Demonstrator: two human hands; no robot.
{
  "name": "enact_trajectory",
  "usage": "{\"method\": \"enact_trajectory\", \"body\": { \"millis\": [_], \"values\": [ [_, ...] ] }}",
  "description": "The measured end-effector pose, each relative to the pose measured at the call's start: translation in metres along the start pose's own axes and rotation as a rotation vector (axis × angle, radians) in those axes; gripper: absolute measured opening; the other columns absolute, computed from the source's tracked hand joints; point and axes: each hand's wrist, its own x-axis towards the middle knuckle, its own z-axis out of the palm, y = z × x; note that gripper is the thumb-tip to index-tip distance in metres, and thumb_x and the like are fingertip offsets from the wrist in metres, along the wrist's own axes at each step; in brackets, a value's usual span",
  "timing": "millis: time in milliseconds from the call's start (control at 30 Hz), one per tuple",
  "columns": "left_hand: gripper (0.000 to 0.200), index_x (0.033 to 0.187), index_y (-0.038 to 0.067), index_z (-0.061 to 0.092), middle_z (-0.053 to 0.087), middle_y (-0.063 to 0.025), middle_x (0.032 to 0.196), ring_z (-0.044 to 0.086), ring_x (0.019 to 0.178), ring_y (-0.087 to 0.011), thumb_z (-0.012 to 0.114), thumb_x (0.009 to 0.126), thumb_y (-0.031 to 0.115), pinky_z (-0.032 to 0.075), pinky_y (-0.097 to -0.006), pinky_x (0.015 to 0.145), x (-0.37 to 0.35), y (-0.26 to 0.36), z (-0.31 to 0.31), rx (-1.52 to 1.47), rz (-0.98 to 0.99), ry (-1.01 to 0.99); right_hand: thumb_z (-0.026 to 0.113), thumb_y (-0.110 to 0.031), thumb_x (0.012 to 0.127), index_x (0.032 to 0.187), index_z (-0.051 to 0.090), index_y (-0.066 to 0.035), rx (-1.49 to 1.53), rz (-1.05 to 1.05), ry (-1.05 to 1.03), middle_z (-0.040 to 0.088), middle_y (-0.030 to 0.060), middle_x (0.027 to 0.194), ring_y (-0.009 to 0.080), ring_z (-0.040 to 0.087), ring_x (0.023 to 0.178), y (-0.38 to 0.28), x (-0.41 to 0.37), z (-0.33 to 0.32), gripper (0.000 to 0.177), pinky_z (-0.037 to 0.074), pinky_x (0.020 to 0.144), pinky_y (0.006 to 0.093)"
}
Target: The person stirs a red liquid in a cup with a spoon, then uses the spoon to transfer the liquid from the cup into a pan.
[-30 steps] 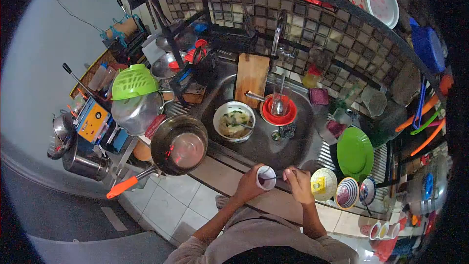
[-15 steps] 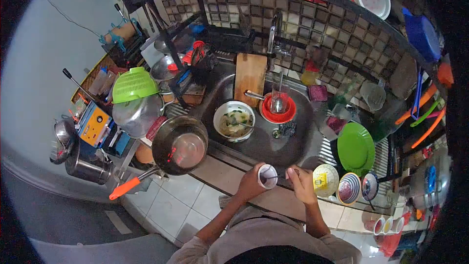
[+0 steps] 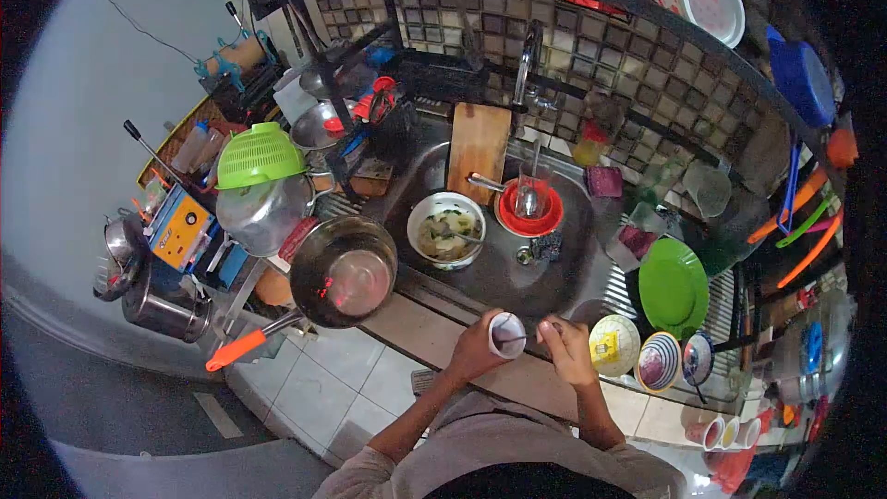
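Observation:
My left hand is wrapped round a small white cup, its mouth tilted towards me and to the right. Something dark shows inside, too dim to make out. Pinched in my right hand is the thin handle of a spoon, which reaches left into the cup; its far end is hidden there. Both hands are at the front edge of the sink. Just beyond them in the basin are a white bowl of food scraps and a red bowl with a clear glass in it.
An orange-handled pan sits at the left edge. Right of my hands are a yellow-and-white bowl, a striped bowl and a green plate. A cutting board leans at the back below the faucet.
The spoon's handle now shows plainly between the cup and my right hand. My right hand has shifted slightly, while my left keeps hold of the cup. The whole view has moved a little.

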Motion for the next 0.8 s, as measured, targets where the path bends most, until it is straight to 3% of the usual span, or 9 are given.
{"method": "enact_trajectory", "body": {
  "millis": [133,200,433,733,800],
  "values": [
    [0.071,0.112,0.007,0.038,0.054,-0.0137,0.101,0.053,0.093,-0.0301,0.075,0.054,0.026,0.043,-0.0377,0.078,-0.001,-0.011,0.006,0.021,0.028,0.023,0.044,-0.017,0.084,0.07,0.054,-0.003,0.011,0.043,0.014,0.052,0.0114,0.058,0.0247,0.053,0.052,-0.006,0.003,0.001,0.023,0.041,0.051,0.0298],
    [0.072,0.113,0.007,0.038,0.054,-0.0136,0.1,0.053,0.093,-0.0305,0.075,0.054,0.026,0.043,-0.0379,0.078,-0.001,-0.012,0.006,0.016,0.072,0.055,0.044,-0.017,0.083,0.07,0.054,-0.002,-0.066,-0.089,0.057,0.052,0.0116,0.058,0.0258,0.053,0.052,0.003,0.004,0.004,0.023,0.041,0.052,0.0302],
    [0.07,0.112,0.007,0.038,0.054,-0.0138,0.1,0.053,0.092,-0.0303,0.075,0.055,0.024,0.043,-0.0375,0.077,0.0,-0.011,0.006,0.003,0.114,0.053,0.045,-0.017,0.083,0.071,0.054,-0.002,-0.009,-0.046,0.061,0.052,0.0127,0.059,0.0279,0.053,0.054,0.006,0.004,0.005,0.021,0.041,0.053,0.0314],
    [0.07,0.112,0.008,0.038,0.054,-0.0134,0.1,0.053,0.092,-0.0297,0.075,0.055,0.024,0.043,-0.0369,0.077,0.002,-0.015,0.009,-0.069,0.014,0.006,0.045,-0.017,0.083,0.072,0.054,-0.002,-0.025,-0.104,0.045,0.053,0.0132,0.06,0.0279,0.054,0.055,0.005,0.003,0.002,0.021,0.041,0.052,0.0319],
    [0.07,0.112,0.007,0.038,0.053,-0.0136,0.1,0.053,0.093,-0.0297,0.075,0.055,0.025,0.043,-0.0371,0.077,0.0,-0.01,0.007,0.056,0.069,0.041,0.046,-0.016,0.083,0.071,0.054,-0.002,0.076,0.011,0.026,0.054,0.0131,0.061,0.0275,0.054,0.055,0.006,0.0,0.002,0.021,0.041,0.052,0.0321]
  ]
}}
